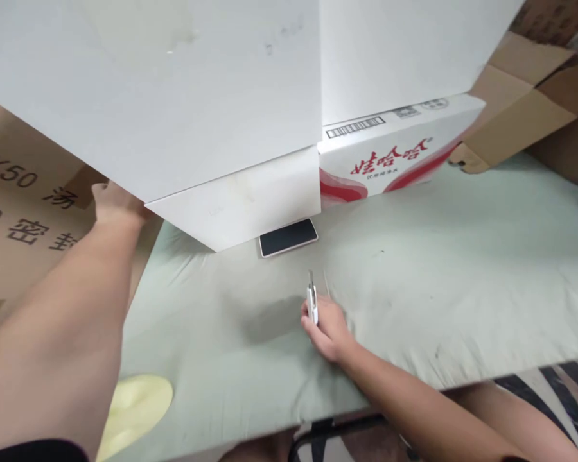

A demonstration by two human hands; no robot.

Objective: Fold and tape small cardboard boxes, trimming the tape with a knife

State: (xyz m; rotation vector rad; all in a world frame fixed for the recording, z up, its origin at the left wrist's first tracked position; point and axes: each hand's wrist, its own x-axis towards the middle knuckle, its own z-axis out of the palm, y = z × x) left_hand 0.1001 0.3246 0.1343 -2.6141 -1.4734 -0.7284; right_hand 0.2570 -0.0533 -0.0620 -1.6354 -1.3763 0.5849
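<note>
In my right hand (328,324), closed low over the table, is a white utility knife (312,305) with its thin blade sticking out away from me. My left hand (118,202) reaches far left, beside the lower edge of a large white box (231,83) and in front of a brown carton (24,192). Its fingers are mostly hidden, so what it touches is unclear. A phone (289,238) with a dark screen lies at the foot of the white box, beyond the knife.
Right of the large box, a white box with red lettering (395,160) stands on the pale green table cover (462,256). Opened brown cardboard (525,122) sits at the back right. A yellow rounded object (137,410) rests at the near left, partly behind my left arm.
</note>
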